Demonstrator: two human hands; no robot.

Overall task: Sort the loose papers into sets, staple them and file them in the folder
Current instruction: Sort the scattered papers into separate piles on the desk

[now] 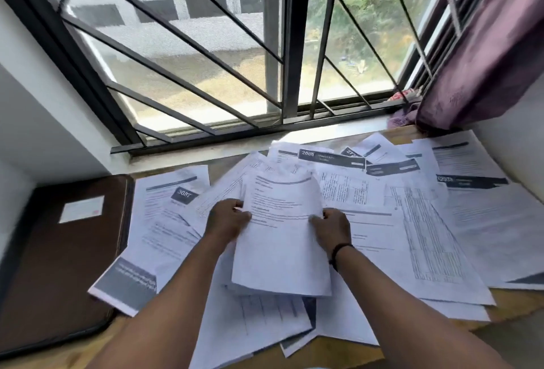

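Wooden desk [512, 307] by barred window [291, 44], strewn with papers [412, 221]; both hands' fingers [316, 219] pinch a sheaf [279, 239]

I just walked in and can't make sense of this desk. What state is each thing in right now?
Left hand: grips the held sheets' left edge.
Right hand: grips their right edge.
Held sheets: lifted above the pile.
Loose papers: scattered, overlapping, unsorted.
Folder: closed, lying flat, left of the papers.
Curtain: pulled aside at the right.
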